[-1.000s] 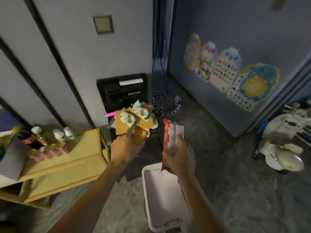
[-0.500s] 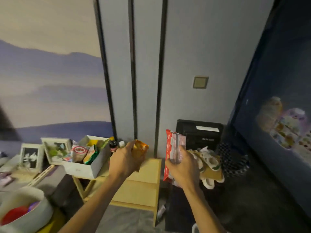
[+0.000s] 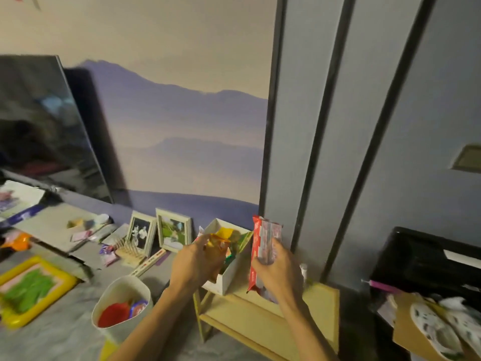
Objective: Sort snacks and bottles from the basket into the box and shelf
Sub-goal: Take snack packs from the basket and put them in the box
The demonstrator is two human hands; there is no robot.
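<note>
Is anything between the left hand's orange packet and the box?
Nothing visible. The left hand holds the orange packet right at the white box's open top; other snacks lie inside.

Orange snack packet; red-and-white snack pack; white box; pale-yellow shelf.

One head-worn wide-angle view looks forward and down, close above the shelf, facing the wall.

Dim, warm light: the television shows faint reflections and throws a dark shadow on the wall, the black wall strips lean with wide-angle distortion, and the shoes blur.
</note>
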